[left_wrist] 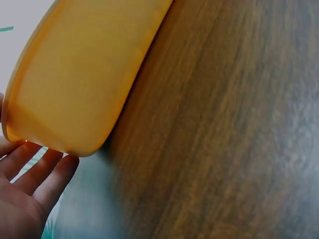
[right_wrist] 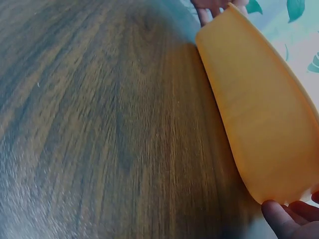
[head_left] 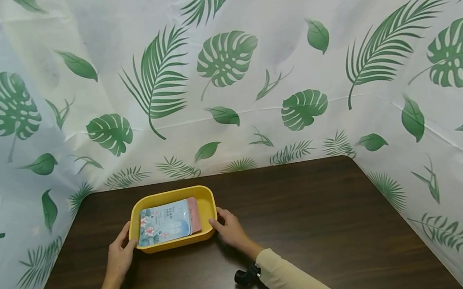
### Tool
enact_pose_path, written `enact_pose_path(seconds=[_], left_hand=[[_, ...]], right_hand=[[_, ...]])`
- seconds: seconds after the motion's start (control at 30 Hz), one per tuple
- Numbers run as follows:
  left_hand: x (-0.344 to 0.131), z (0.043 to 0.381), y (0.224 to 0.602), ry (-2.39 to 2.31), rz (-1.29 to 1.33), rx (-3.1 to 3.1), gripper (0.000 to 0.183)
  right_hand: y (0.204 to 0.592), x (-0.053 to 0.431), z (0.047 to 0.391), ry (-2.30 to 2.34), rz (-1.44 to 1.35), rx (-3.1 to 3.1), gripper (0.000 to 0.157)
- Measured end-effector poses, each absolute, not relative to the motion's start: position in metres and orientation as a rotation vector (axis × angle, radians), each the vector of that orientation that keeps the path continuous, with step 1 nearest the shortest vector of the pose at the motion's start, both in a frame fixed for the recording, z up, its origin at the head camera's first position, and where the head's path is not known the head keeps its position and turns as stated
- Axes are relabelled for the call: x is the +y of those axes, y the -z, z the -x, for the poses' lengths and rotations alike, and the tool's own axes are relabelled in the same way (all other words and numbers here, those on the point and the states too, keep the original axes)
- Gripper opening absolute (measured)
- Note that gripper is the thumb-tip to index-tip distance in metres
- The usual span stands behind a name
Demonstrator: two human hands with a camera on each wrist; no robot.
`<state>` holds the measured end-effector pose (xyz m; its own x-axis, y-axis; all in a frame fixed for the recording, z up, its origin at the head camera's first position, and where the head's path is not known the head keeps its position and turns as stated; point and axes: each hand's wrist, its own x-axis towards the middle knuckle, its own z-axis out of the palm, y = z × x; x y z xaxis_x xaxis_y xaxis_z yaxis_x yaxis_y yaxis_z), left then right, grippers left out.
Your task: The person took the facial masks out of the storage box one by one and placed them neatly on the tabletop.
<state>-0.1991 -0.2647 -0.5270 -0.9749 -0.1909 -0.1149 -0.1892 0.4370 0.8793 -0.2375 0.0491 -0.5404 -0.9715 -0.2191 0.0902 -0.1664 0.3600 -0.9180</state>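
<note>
A yellow plastic tray [head_left: 175,244] with rounded corners is at the left part of the table. In it lies a flat pale-blue packet [head_left: 165,222] printed with flowers, on top of a pink packet [head_left: 195,215] that shows only along its right side. My left hand [head_left: 119,255] grips the tray's left end, with the thumb at the rim and the fingers [left_wrist: 55,181] against the outer wall. At the right end, my right hand [head_left: 231,231] holds the tray the same way. Its fingertips [right_wrist: 273,210] meet the lower corner in the right wrist view.
The dark wood-grain table [head_left: 311,231] stretches to the right of the tray. Behind it and along both sides hangs a white sheet [head_left: 241,13] with green leaf prints. Each wrist wears a black band [head_left: 247,275], just below a cream sleeve.
</note>
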Motion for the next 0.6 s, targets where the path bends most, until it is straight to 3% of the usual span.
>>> enact_pose_path(seconds=[0.6], left_hand=[[-0.2711,0.1991,0.5337,1.812,-0.345,-2.518,0.054]], right_hand=[[0.5400,0.0481,0.2403,1.806,0.293,2.442,0.051]])
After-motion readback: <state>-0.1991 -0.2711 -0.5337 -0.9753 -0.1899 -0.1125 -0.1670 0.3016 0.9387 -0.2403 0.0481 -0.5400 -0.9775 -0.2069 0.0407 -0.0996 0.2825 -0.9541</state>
